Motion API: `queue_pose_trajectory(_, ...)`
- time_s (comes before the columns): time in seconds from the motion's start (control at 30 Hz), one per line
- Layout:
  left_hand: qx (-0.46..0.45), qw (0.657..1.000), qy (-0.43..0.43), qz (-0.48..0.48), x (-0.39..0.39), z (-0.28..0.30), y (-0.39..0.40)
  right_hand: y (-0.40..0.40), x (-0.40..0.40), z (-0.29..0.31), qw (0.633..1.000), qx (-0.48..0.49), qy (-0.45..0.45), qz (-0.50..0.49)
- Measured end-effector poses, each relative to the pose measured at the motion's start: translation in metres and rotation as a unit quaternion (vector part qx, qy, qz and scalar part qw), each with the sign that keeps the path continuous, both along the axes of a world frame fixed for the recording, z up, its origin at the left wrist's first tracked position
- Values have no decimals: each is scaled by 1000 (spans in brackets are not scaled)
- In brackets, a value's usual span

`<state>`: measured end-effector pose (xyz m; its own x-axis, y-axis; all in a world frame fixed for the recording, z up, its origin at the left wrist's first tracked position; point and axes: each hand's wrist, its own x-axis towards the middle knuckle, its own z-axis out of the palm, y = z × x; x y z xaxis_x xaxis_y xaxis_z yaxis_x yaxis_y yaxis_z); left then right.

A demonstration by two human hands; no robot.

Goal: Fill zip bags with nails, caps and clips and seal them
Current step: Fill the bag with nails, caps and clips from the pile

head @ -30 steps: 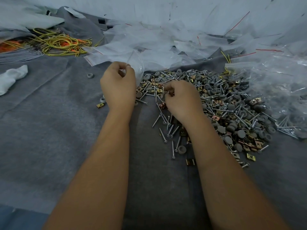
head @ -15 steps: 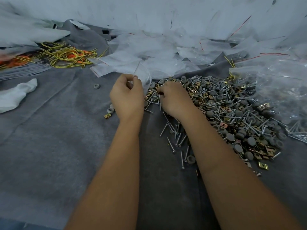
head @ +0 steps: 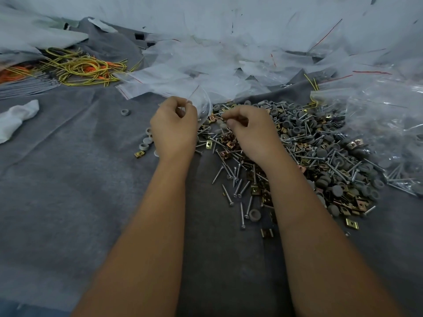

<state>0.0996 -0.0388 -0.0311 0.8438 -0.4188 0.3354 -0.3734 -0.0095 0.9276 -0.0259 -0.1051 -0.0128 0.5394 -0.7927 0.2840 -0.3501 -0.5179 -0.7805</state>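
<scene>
**Bag held open beside the hardware heap**

A clear zip bag (head: 203, 106) is pinched at its mouth by the left hand (head: 175, 129), fingers curled round the rim, just above the near-left edge of the heap. The right hand (head: 251, 131) sits beside it with fingers curled, thumb and forefinger pinching something small; what it is I cannot tell. Under and to the right of it spreads the pile of nails, grey caps and brass clips (head: 320, 156), with loose nails (head: 238, 188) trailing toward the viewer. All rests on a grey felt surface (head: 68, 202). Empty zip bags (head: 206, 69) lie heaped behind; yellow and orange cords (head: 80, 67) lie far left, near a white cloth (head: 18, 117).
</scene>
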Motion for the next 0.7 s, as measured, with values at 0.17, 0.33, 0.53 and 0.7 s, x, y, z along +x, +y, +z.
queue_pose_trajectory(0.17, 78, 993, -90, -20, -5, -2, 1, 4, 0, 5, 997, 0, -69, 24)
queue_pose_trajectory(0.33, 90, 988, -121, -43, -7, -2, 0, 7, 5, 3, 995, -85, -49, 22)
queue_pose_trajectory(0.53, 58, 996, -63, -39, -3, 0, 2, 4, 9, -3, 987, -146, -51, -49)
queue_pose_trajectory(0.7, -8, 1000, 11, 7, 3, 1, 3, -5, 0, -1, 991, -105, 3, -79)
